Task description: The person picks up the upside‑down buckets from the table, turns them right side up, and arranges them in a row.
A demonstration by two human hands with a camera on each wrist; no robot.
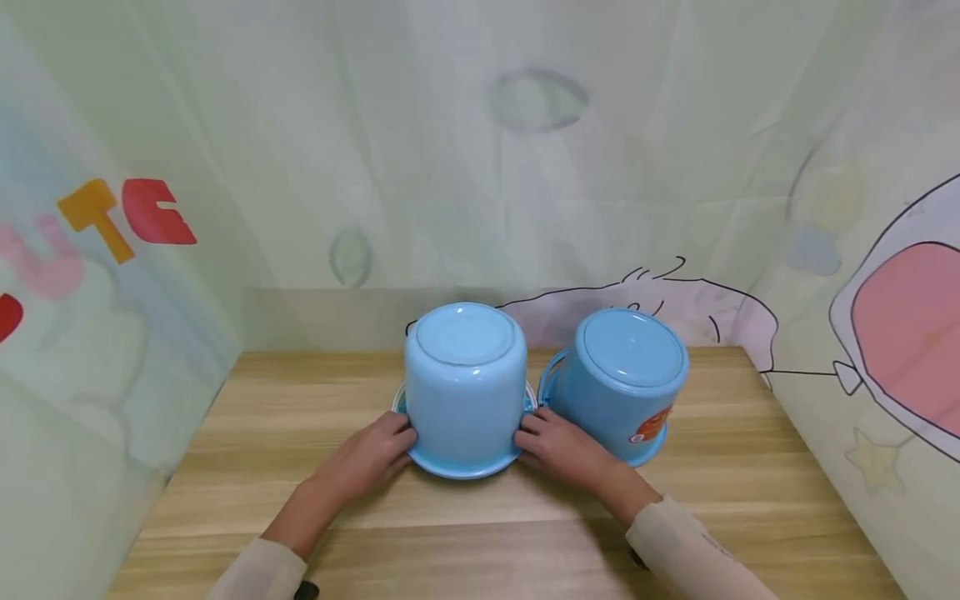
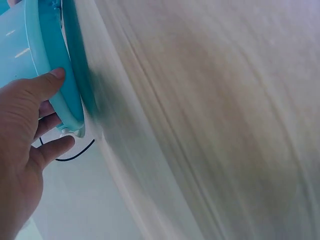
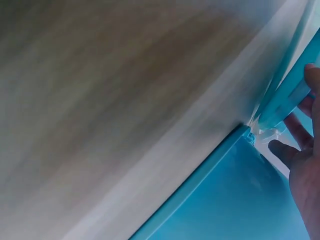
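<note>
A light blue bucket (image 1: pixel 465 400) stands bottom-up at the middle of the wooden table (image 1: pixel 315 383). My left hand (image 1: pixel 371 454) grips its rim on the left side. On the opposite side my right hand (image 1: pixel 566 450) holds the same rim. In the left wrist view the thumb (image 2: pixel 56 74) lies on the rim, with other fingers beneath the edge. A gap shows between that rim (image 2: pixel 67 100) and the tabletop. The right wrist view has the fingers around the rim (image 3: pixel 287 97) too. Curved white edging peeks out behind the bucket on both sides.
Close on the right, a second blue bucket (image 1: pixel 615 392) is also bottom-up, with a red-orange label (image 1: pixel 651 427) and its handle (image 1: pixel 551 379) at its left. A printed fabric backdrop (image 1: pixel 420 167) surrounds the table at the back and sides.
</note>
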